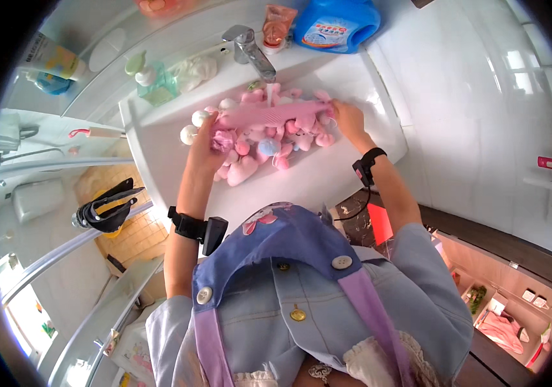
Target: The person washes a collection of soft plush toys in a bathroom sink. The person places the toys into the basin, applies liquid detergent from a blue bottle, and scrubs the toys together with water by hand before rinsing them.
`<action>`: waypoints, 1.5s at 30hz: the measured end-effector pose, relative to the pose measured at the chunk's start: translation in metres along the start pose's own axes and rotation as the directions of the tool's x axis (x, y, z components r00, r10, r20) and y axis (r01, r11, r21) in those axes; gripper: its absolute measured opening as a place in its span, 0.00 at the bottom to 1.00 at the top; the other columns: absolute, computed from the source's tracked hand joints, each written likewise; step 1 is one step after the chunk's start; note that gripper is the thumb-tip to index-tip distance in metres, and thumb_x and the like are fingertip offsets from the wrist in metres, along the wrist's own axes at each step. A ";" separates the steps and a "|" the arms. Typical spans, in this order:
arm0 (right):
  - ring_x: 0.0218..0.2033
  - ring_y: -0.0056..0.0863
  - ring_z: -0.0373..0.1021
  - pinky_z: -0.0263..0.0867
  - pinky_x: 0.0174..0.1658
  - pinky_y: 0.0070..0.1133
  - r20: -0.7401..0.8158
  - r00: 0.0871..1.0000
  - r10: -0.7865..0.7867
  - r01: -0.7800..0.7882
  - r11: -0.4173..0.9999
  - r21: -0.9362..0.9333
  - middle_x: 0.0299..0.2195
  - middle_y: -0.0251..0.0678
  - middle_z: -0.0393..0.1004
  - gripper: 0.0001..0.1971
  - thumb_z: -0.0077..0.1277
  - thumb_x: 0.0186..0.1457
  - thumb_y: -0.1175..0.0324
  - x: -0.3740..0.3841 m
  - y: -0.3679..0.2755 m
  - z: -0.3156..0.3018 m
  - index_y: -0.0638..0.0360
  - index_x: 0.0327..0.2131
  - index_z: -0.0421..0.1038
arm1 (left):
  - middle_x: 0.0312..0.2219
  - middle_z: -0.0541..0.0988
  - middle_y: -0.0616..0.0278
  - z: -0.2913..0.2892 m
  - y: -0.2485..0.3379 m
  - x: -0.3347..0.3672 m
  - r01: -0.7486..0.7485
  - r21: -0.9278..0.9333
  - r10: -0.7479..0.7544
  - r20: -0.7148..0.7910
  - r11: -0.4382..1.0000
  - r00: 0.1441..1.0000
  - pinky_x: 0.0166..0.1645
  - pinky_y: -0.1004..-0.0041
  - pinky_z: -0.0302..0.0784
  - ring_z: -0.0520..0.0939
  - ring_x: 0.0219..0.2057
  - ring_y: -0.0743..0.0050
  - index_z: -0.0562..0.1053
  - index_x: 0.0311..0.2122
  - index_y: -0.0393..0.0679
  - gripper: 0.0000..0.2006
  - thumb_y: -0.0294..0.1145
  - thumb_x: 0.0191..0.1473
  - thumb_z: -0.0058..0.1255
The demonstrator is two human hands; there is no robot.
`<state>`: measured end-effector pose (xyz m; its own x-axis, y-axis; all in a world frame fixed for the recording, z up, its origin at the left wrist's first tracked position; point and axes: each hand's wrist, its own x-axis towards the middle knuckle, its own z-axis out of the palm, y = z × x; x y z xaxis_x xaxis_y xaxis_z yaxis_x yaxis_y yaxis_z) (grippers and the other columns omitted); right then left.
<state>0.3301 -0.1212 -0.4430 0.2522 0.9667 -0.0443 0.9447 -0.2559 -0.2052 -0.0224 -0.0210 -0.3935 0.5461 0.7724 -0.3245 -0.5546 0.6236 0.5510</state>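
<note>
A pink cloth band [260, 117] is stretched sideways between my two hands, over a white sink [160, 158]. Small soft plush pieces [242, 170] in pink, with some white and pale blue pompoms, bunch up around and below the band. I cannot tell whether all are attached to it. My left hand [202, 143] closes on the band's left end, beside some shiny pink fabric. At the other end my right hand [351, 122] pinches the band, its fingertips partly hidden. Water runs from the chrome faucet [250, 53] onto the middle of the bundle.
Behind the faucet stand a blue detergent jug [335, 26] and a pink tube [278, 27]. A green pump bottle [152, 82] and a clear crumpled bag [193, 72] sit on the sink's left rear ledge. A white wall [469, 97] borders the right side.
</note>
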 end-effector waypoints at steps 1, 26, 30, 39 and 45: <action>0.37 0.39 0.66 0.61 0.40 0.35 -0.035 0.997 0.075 -0.071 0.991 0.116 0.33 0.33 0.69 0.10 0.43 0.48 0.69 0.006 -0.012 -0.013 0.51 0.37 0.67 | 0.37 0.73 0.62 -0.012 -0.002 -0.001 -0.006 0.002 0.006 -0.006 1.000 1.000 0.37 0.79 0.74 0.74 0.37 0.75 0.67 0.43 0.41 0.15 0.30 0.49 0.51; 0.26 0.26 0.68 0.66 0.31 0.19 0.421 0.785 0.455 -0.514 0.099 0.852 0.27 0.34 0.71 0.15 0.45 0.54 0.62 0.025 -0.062 0.000 0.62 0.42 0.65 | 0.24 0.72 0.57 0.039 -0.057 -0.003 0.609 -0.101 -0.617 -0.089 0.786 0.782 0.26 0.69 0.77 0.77 0.25 0.63 0.68 0.37 0.38 0.11 0.23 0.46 0.41; 0.27 0.19 0.67 0.64 0.30 0.19 0.473 0.762 0.442 -0.268 -0.451 0.852 0.26 0.30 0.70 0.14 0.42 0.55 0.56 0.021 -0.094 -0.024 0.56 0.33 0.69 | 0.27 0.72 0.55 0.048 -0.045 0.004 0.548 -0.213 -0.573 -0.078 0.809 0.816 0.33 0.63 0.77 0.76 0.29 0.60 0.69 0.37 0.40 0.11 0.30 0.47 0.46; 0.24 0.20 0.59 0.57 0.30 0.17 0.035 0.969 0.246 -0.041 0.021 0.999 0.23 0.29 0.63 0.03 0.40 0.44 0.80 -0.026 -0.164 -0.033 0.61 0.23 0.63 | 0.31 0.75 0.57 0.071 -0.095 0.032 0.307 -0.166 -0.306 0.031 0.937 0.952 0.39 0.69 0.75 0.77 0.33 0.63 0.69 0.35 0.39 0.11 0.30 0.52 0.34; 0.46 0.40 0.58 0.49 0.50 0.32 -0.199 0.977 0.079 0.133 0.503 0.854 0.43 0.48 0.62 0.17 0.39 0.56 0.62 -0.053 -0.190 -0.022 0.65 0.44 0.62 | 0.34 0.74 0.58 0.075 -0.083 0.044 0.386 -0.456 -0.326 0.209 0.802 0.922 0.40 0.61 0.74 0.76 0.36 0.62 0.67 0.42 0.43 0.17 0.44 0.54 0.36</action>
<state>0.1422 -0.1236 -0.3800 0.3631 0.9219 0.1353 0.3298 0.0087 -0.9440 0.0948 -0.0479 -0.3961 0.8152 0.4840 -0.3181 -0.5200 0.8535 -0.0341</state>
